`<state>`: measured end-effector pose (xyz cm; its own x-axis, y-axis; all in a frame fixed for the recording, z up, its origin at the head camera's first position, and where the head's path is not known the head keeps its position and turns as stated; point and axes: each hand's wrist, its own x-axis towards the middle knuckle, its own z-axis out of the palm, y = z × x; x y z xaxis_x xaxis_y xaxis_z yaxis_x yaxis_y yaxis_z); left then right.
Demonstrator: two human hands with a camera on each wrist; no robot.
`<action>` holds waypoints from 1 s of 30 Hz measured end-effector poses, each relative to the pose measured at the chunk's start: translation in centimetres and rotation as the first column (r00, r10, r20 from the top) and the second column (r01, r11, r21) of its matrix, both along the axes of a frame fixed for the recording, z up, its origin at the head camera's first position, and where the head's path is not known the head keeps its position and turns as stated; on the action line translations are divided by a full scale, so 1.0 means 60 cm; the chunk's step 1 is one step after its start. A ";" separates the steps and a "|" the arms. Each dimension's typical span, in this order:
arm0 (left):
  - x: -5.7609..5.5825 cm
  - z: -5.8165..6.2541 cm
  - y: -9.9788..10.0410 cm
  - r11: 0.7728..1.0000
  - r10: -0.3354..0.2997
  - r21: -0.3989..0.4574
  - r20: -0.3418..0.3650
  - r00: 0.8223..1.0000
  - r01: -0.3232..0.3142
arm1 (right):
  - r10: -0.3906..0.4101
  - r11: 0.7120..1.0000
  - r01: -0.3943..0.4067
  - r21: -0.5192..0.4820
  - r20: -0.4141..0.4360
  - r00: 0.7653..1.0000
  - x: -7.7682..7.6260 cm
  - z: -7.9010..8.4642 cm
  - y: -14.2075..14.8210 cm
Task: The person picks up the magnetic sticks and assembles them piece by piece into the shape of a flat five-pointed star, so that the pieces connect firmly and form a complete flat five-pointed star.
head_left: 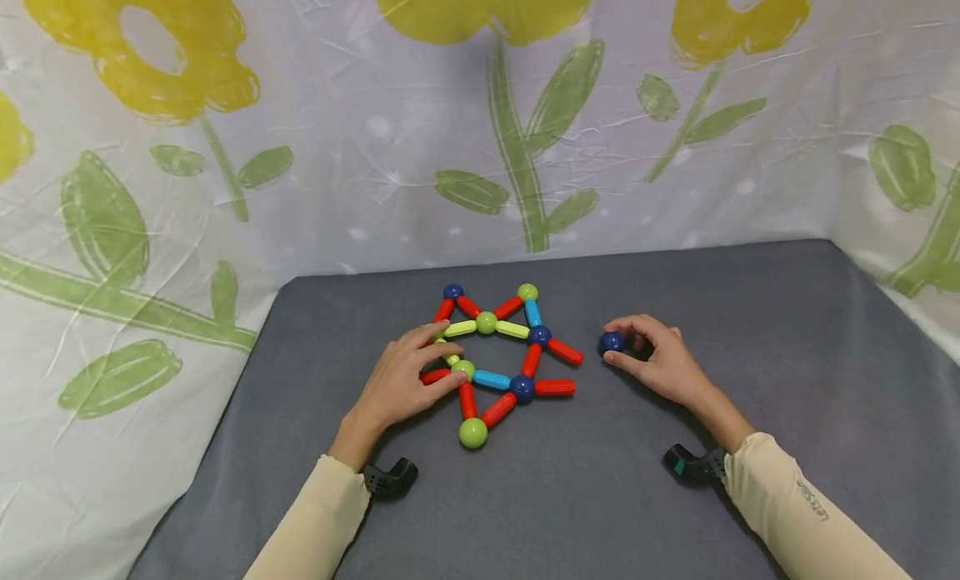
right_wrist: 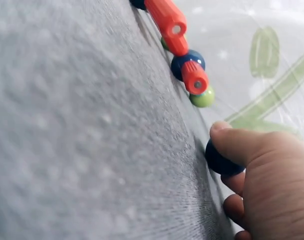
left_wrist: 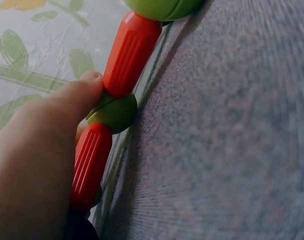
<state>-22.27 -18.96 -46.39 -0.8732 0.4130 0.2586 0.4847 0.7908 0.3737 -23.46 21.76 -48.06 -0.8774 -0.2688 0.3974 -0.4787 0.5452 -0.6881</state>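
Note:
A flat frame of magnetic building rods and balls (head_left: 492, 380) lies on the table. Its rods are red, light blue and yellow-green; its balls are dark blue and lime green. My left hand (head_left: 397, 376) holds its left side, thumb at a green ball (head_left: 463, 371) and fingers over the upper-left part, which they partly hide. In the left wrist view the thumb meets a green ball (left_wrist: 114, 115) between two red rods. To the right of the frame, my right hand (head_left: 663, 359) pinches a dark blue ball (head_left: 611, 342) between thumb and fingers, low over the table.
Two red rods (head_left: 566, 352) (head_left: 555, 387) stick out from the frame's right side towards my right hand. A grey cloth covers the table (head_left: 600, 497). Behind it hangs a pale curtain (head_left: 337, 163) with yellow flowers. Black wrist mounts (head_left: 392, 479) sit at both sleeves.

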 end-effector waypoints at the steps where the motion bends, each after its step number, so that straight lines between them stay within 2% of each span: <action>1: 0.001 0.001 0.001 1.000 0.001 -0.004 0.002 1.000 -0.001 | 0.008 1.000 -0.008 -0.002 -0.002 1.000 0.002 0.000 0.000; 7: 0.000 0.001 0.003 1.000 0.001 -0.012 -0.008 1.000 -0.001 | 0.095 0.995 -0.094 -0.013 0.022 0.995 0.009 0.004 -0.002; 13: -0.001 -0.002 0.005 1.000 0.001 -0.012 -0.024 1.000 -0.001 | 0.136 0.991 -0.136 -0.008 0.036 0.990 0.014 0.002 -0.011; 24: 0.002 -0.005 0.007 1.000 -0.006 -0.006 -0.057 0.998 0.006 | 0.162 0.987 -0.162 -0.006 0.031 0.986 0.021 0.005 -0.024; 30: 0.010 0.008 0.028 1.000 -0.013 -0.016 -0.113 0.993 0.011 | 0.178 0.984 -0.179 0.002 0.044 0.983 0.022 0.006 -0.026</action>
<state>-21.65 -17.28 -45.89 -0.8336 0.4280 0.3491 0.5327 0.7899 0.3038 -22.15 20.19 -47.71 -0.8317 -0.4249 0.3576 -0.5381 0.4575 -0.7079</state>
